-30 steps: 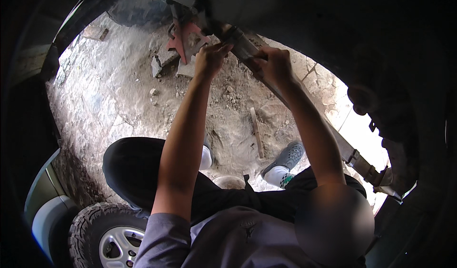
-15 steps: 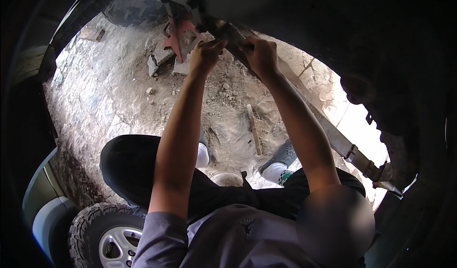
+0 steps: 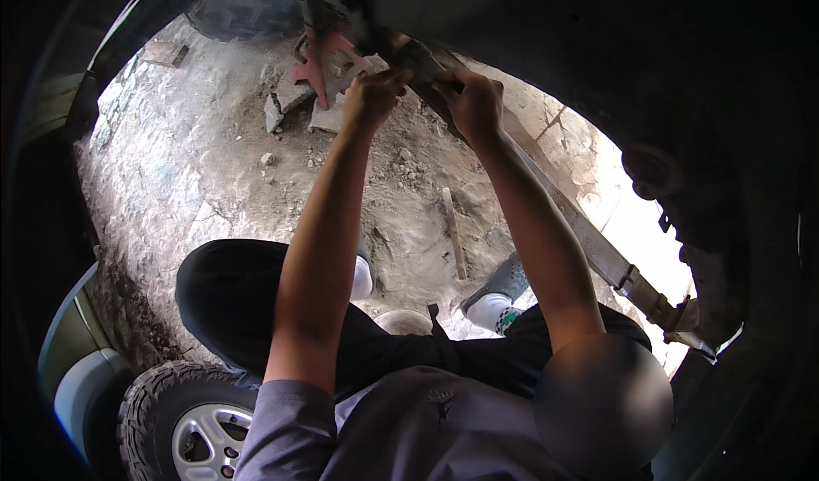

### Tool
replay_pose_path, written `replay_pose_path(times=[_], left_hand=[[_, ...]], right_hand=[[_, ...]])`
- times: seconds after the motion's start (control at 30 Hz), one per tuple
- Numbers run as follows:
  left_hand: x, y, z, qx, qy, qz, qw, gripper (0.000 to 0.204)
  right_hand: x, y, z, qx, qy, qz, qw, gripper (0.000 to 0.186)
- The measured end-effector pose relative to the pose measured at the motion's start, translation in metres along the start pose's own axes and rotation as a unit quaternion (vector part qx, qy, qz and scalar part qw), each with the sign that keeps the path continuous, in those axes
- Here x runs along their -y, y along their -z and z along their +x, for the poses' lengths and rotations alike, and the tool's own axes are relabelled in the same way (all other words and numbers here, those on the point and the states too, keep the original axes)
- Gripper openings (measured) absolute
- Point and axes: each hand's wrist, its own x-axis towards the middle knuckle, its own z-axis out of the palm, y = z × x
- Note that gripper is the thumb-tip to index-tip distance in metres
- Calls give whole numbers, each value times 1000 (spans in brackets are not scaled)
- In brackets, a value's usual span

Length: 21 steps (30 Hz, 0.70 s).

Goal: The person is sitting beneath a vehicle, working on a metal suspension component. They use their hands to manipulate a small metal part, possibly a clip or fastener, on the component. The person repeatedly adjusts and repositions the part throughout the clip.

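Both my arms reach up and away beneath a dark vehicle underside. My left hand is closed, with thumb and fingers pressed together at the edge of a dark metal part; anything between them is too small and shadowed to name. Right of it, my right hand has its fingers curled in a pinch beside the same part, and what they hold is hidden. A long flat steel bar that looks like a leaf spring runs from near my hands down to the right, with clamps around it at its lower end.
Beyond my left hand stands a red metal stand among broken stone pieces. Rough dirt ground carries a wooden stick. A detached-looking wheel is at lower left. Dark bodywork curves overhead and right.
My right hand has shifted slightly right and toward me, a little farther from the left one. My left hand stays almost where it was, and the view has moved slightly.
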Motion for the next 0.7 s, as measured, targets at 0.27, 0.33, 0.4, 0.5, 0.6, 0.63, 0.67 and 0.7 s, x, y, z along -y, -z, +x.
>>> replay_pose_path(times=[0.27, 0.33, 0.4, 0.5, 0.6, 0.63, 0.67, 0.7], left_hand=[[-20, 2, -9, 25, 27, 31, 999, 42], [-15, 0, -10, 20, 18, 6, 1000, 40], [-11, -2, -10, -2, 9, -10, 1000, 37], [-11, -6, -7, -11, 6, 14, 1000, 37], [-18, -9, -12, -16, 21, 55, 998, 38], [-12, -12, -12, -15, 9, 51, 999, 38], [0, -6, -4, -27, -6, 53, 998, 38], [0, -3, -1, -31, -22, 53, 998, 38]], right_hand=[[-16, 26, -18, 88, -13, -7, 996, 16], [-9, 28, -17, 105, -17, -21, 994, 13], [-2, 29, -17, 105, -36, -26, 993, 13], [-14, 17, -25, 41, -13, 8, 999, 13], [-23, 1, -27, -46, 27, 45, 998, 12], [-19, -7, -26, -72, 39, 57, 995, 11], [-7, -17, -18, -95, 72, 70, 990, 10], [-2, -22, -12, -94, 68, 69, 991, 9]])
